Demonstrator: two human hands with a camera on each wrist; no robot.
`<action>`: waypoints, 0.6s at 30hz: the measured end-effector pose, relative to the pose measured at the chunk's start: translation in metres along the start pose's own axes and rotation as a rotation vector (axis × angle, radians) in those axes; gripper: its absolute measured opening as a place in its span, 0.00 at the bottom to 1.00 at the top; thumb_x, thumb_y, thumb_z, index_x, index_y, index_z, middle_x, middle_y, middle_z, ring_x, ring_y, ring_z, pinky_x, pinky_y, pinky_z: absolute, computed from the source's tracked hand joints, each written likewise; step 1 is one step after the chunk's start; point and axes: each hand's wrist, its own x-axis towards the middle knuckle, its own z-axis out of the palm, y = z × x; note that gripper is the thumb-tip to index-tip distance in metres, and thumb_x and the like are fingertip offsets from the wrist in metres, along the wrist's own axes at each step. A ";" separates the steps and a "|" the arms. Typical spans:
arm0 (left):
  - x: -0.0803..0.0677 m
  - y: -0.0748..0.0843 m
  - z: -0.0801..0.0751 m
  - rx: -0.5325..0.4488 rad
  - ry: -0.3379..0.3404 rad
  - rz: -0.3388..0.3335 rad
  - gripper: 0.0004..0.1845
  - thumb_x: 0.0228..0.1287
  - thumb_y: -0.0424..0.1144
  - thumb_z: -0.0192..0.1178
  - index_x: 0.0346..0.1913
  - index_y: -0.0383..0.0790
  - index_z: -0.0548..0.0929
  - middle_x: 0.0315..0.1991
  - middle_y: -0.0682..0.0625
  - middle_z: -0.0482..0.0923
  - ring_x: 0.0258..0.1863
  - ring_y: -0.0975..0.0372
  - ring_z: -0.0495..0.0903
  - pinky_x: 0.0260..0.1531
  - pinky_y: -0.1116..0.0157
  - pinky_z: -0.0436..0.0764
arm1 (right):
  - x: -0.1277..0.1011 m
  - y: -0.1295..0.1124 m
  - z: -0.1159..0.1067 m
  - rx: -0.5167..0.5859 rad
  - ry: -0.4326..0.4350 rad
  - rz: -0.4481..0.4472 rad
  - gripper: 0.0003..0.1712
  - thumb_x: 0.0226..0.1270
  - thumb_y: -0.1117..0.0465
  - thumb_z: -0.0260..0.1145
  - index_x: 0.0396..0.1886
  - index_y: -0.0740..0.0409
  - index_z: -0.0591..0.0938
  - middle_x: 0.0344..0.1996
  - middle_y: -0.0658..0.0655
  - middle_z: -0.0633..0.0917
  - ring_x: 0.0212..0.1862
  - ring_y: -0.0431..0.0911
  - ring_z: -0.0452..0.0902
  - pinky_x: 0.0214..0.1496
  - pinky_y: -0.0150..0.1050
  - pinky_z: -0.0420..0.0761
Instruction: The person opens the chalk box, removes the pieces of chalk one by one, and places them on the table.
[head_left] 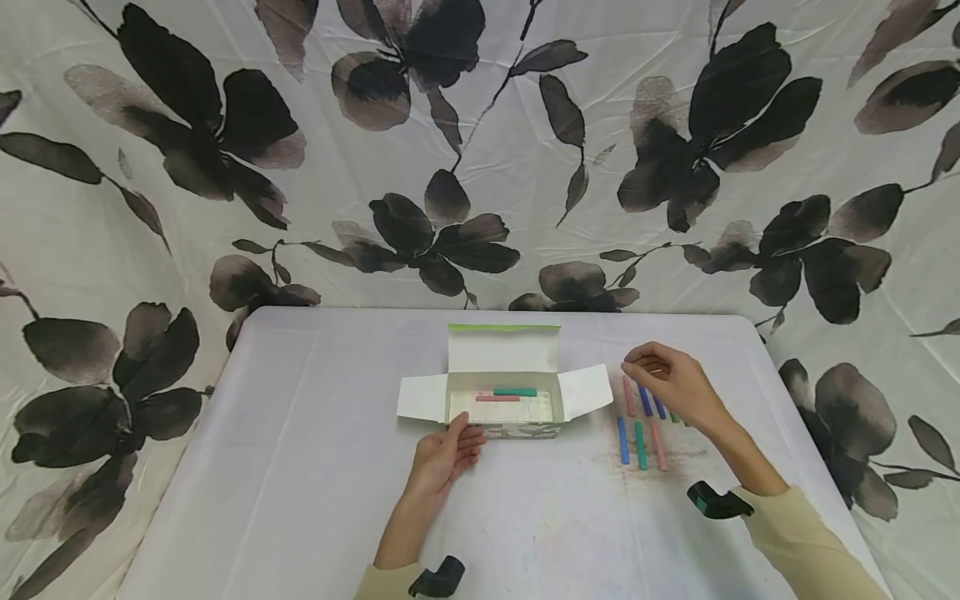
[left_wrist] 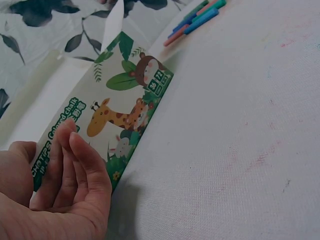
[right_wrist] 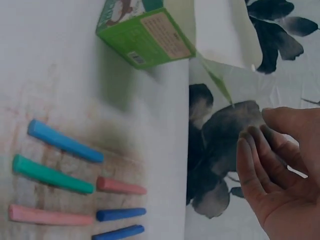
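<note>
A white and green chalk box (head_left: 522, 432) printed "Colored chalk" stands with its flaps up. Inside it a green chalk stick (head_left: 514, 392) and a red chalk stick (head_left: 497, 398) lie on top. My left hand (head_left: 442, 458) grips the box's near left edge, thumb at the rim and bent fingers against the animal-printed front (left_wrist: 120, 100). Right of the box, my right hand (head_left: 678, 385) hovers over the far end of a group of chalk sticks. Its fingers are loosely bent, and the right wrist view shows nothing between thumb and fingertips.
Blue (head_left: 623, 440), green (head_left: 641, 445) and pink (head_left: 658, 444) chalk sticks lie in a near row, with several more behind, partly under the right hand. Chalk dust marks the white table (head_left: 315, 467) there. A floral cloth (head_left: 525, 167) hangs behind.
</note>
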 end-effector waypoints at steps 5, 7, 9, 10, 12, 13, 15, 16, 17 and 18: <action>0.000 -0.001 0.000 -0.005 -0.004 0.000 0.27 0.77 0.52 0.59 0.49 0.23 0.83 0.38 0.45 0.87 0.36 0.63 0.84 0.34 0.73 0.83 | 0.010 -0.011 0.007 0.024 -0.005 -0.043 0.14 0.76 0.58 0.67 0.52 0.63 0.83 0.45 0.59 0.86 0.47 0.52 0.84 0.51 0.34 0.82; 0.001 -0.001 0.000 -0.005 -0.002 -0.001 0.27 0.77 0.52 0.59 0.49 0.23 0.83 0.38 0.45 0.87 0.36 0.63 0.84 0.34 0.73 0.84 | 0.014 -0.016 0.012 0.028 -0.007 -0.076 0.13 0.74 0.59 0.69 0.51 0.63 0.83 0.43 0.58 0.87 0.46 0.51 0.84 0.50 0.36 0.83; 0.000 -0.001 0.000 -0.004 -0.001 0.002 0.27 0.77 0.52 0.60 0.49 0.23 0.83 0.38 0.45 0.87 0.36 0.63 0.83 0.34 0.73 0.84 | 0.018 -0.020 0.017 0.023 -0.007 -0.121 0.12 0.73 0.61 0.70 0.49 0.63 0.84 0.42 0.57 0.87 0.45 0.49 0.84 0.48 0.37 0.84; 0.001 -0.001 -0.001 -0.002 -0.005 0.004 0.28 0.77 0.52 0.59 0.49 0.22 0.83 0.38 0.45 0.87 0.36 0.63 0.83 0.34 0.73 0.84 | 0.020 -0.021 0.020 0.024 -0.009 -0.141 0.11 0.72 0.62 0.70 0.49 0.62 0.84 0.41 0.56 0.87 0.44 0.49 0.84 0.47 0.37 0.84; 0.001 -0.001 -0.001 -0.003 -0.007 0.005 0.28 0.77 0.52 0.59 0.50 0.22 0.82 0.38 0.45 0.87 0.36 0.63 0.83 0.34 0.73 0.84 | 0.023 -0.025 0.027 0.026 -0.014 -0.184 0.10 0.71 0.63 0.71 0.48 0.63 0.84 0.40 0.55 0.87 0.42 0.48 0.84 0.45 0.38 0.84; 0.001 -0.001 -0.001 -0.002 -0.009 0.005 0.28 0.77 0.52 0.59 0.50 0.22 0.82 0.38 0.45 0.87 0.36 0.63 0.83 0.34 0.73 0.84 | 0.024 -0.026 0.030 0.028 -0.018 -0.202 0.10 0.71 0.64 0.71 0.48 0.63 0.84 0.40 0.55 0.87 0.42 0.47 0.84 0.45 0.37 0.84; 0.001 -0.001 -0.001 -0.002 -0.013 0.006 0.28 0.77 0.52 0.59 0.50 0.22 0.82 0.38 0.45 0.87 0.36 0.63 0.83 0.34 0.73 0.83 | 0.028 -0.029 0.036 0.041 -0.033 -0.224 0.11 0.70 0.64 0.72 0.48 0.62 0.84 0.40 0.55 0.87 0.41 0.47 0.84 0.44 0.38 0.84; 0.001 -0.001 -0.001 -0.002 -0.012 0.003 0.28 0.77 0.52 0.59 0.50 0.22 0.82 0.38 0.45 0.87 0.36 0.63 0.83 0.35 0.73 0.83 | 0.029 -0.030 0.040 0.049 -0.042 -0.232 0.11 0.70 0.64 0.72 0.49 0.63 0.84 0.40 0.55 0.87 0.41 0.47 0.84 0.44 0.37 0.84; 0.001 -0.001 -0.001 -0.005 -0.012 0.001 0.28 0.77 0.52 0.59 0.50 0.23 0.82 0.38 0.45 0.87 0.36 0.63 0.83 0.35 0.73 0.83 | 0.030 -0.031 0.043 0.057 -0.051 -0.239 0.11 0.70 0.64 0.72 0.49 0.63 0.84 0.40 0.55 0.87 0.41 0.47 0.84 0.44 0.37 0.85; 0.001 -0.001 -0.001 -0.005 -0.013 0.001 0.28 0.77 0.52 0.59 0.50 0.22 0.82 0.39 0.45 0.87 0.36 0.63 0.83 0.35 0.73 0.83 | 0.032 -0.032 0.046 0.068 -0.063 -0.243 0.11 0.70 0.65 0.72 0.49 0.64 0.84 0.40 0.55 0.87 0.41 0.47 0.84 0.44 0.37 0.85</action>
